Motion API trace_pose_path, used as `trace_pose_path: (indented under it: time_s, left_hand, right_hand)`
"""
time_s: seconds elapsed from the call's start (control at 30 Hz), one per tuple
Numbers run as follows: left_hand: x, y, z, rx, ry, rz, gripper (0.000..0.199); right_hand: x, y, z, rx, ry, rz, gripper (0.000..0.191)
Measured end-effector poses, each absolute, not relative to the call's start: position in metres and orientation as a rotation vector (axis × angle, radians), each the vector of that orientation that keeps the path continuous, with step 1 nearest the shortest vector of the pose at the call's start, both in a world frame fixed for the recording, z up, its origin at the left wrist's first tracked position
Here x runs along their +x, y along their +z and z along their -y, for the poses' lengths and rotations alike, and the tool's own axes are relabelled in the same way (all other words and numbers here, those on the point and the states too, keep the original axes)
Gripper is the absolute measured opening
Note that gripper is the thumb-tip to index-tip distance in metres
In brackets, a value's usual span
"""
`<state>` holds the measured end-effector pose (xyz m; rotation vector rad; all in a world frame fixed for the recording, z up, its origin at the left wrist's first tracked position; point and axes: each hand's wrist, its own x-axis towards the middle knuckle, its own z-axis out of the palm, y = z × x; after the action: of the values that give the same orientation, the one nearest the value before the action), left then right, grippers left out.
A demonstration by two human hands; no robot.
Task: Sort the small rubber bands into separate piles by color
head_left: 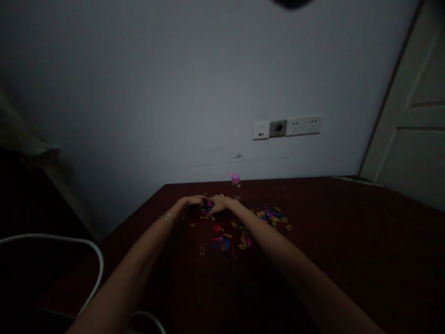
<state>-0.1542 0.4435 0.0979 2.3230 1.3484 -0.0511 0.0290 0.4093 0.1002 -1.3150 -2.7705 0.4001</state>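
Many small colourful elastic bands [267, 215] lie scattered in loose heaps on a dark reddish-brown table [330, 199]. At the far side, my left hand [192, 201] rests at the left edge of a small heap of purple, blue and yellow bands [208, 207]. Its fingers are stretched and slightly curved. My right hand [219, 203] lies over the right edge of that same heap, fingers spread and palm down. No band is visibly gripped by either hand. Just behind the right wrist stands a clear plastic bottle [236, 188] with a pink cap.
Behind the table rises a pale wall [174, 93] with a row of sockets [288, 127]. A white door [417, 111] is at the right. A white cable [93, 248] curves along the lower left. More loose bands [222, 242] lie between my forearms.
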Motion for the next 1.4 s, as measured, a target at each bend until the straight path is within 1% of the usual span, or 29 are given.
trace_pose_path:
  time_s: [0.13, 0.27, 0.37, 0.43, 0.6, 0.8, 0.87, 1.03, 1.17, 1.27, 1.4]
  left_hand:
    - [-0.163, 0.102, -0.441, 2.108, -0.116, -1.349, 0.067]
    - [-0.164, 0.104, -0.429, 2.206, -0.107, -1.270, 0.055]
    - [-0.159, 0.101, -0.415, 2.301, -0.007, -1.279, 0.046]
    - [-0.153, 0.097, -0.407, 2.317, 0.073, -1.351, 0.040]
    - [-0.136, 0.091, -0.391, 2.281, 0.208, -1.536, 0.032]
    - [-0.121, 0.087, -0.381, 2.053, 0.347, -1.568, 0.011]
    - [-0.115, 0.088, -0.378, 1.963, 0.401, -1.503, 0.008]
    - [-0.082, 0.105, -0.365, 1.840, 0.536, -1.312, 0.015]
    - [-0.042, 0.124, -0.356, 1.898, 0.606, -1.218, 0.017]
    - [-0.009, 0.129, -0.356, 1.977, 0.654, -1.142, 0.017]
    - [0.028, 0.124, -0.362, 2.043, 0.686, -1.122, 0.023]
  right_hand:
    - [0.022, 0.101, -0.410, -1.334, 0.481, 2.829, 0.088]
    - [0.015, 0.102, -0.408, -1.227, 0.422, 2.884, 0.070]
    - [0.013, 0.101, -0.406, -1.170, 0.409, 2.882, 0.052]
    - [0.013, 0.100, -0.405, -1.182, 0.421, 2.871, 0.043]
    - [0.014, 0.097, -0.398, -1.230, 0.393, 2.827, 0.032]
    - [0.027, 0.102, -0.383, -1.231, 0.370, 2.770, 0.027]
    - [0.039, 0.108, -0.380, -1.224, 0.377, 2.760, 0.026]
    - [0.092, 0.133, -0.377, -1.154, 0.463, 2.690, 0.022]
    - [0.151, 0.151, -0.375, -1.168, 0.589, 2.611, 0.022]
    - [0.193, 0.156, -0.377, -1.259, 0.721, 2.540, 0.024]
    - [0.232, 0.153, -0.380, -1.318, 0.723, 2.480, 0.028]
